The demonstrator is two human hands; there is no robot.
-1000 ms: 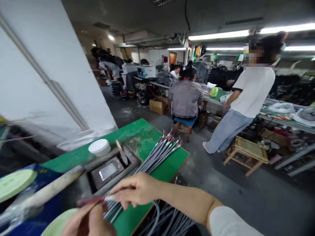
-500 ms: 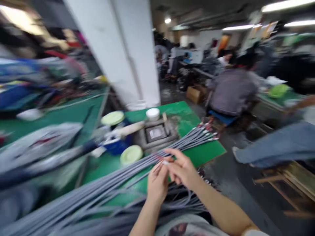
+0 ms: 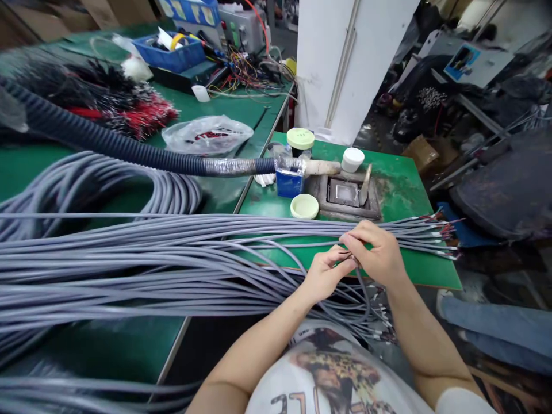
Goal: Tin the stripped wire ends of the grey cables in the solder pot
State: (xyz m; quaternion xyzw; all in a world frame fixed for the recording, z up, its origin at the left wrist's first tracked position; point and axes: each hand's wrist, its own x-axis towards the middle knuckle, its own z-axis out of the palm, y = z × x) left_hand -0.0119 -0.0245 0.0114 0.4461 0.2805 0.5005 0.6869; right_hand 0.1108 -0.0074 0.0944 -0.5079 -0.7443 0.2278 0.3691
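My left hand (image 3: 326, 273) and my right hand (image 3: 379, 254) meet over the front edge of the green table. Fingers of both are pinched around the stripped end of a grey cable (image 3: 361, 287), whose thin dark wires (image 3: 345, 253) stick out between the fingertips. The cable hangs down from the hands in a curve. Behind them a bundle of grey cables (image 3: 267, 225) runs across the table, its stripped ends (image 3: 444, 230) with red and dark wires fanned out at the right. More cable ends (image 3: 383, 325) hang below the table edge.
A square metal pot (image 3: 347, 192) is set in the table, a flat stick (image 3: 365, 185) leaning in it. Around it are a white tub (image 3: 352, 159), a pale green lid (image 3: 304, 206), a blue box (image 3: 290, 181) and a ribbed hose (image 3: 172, 160). Coiled cables (image 3: 168, 190) lie left.
The view has swung leftward and down, bringing more of the left table and cables into sight. Both hands stay together at the cable end.
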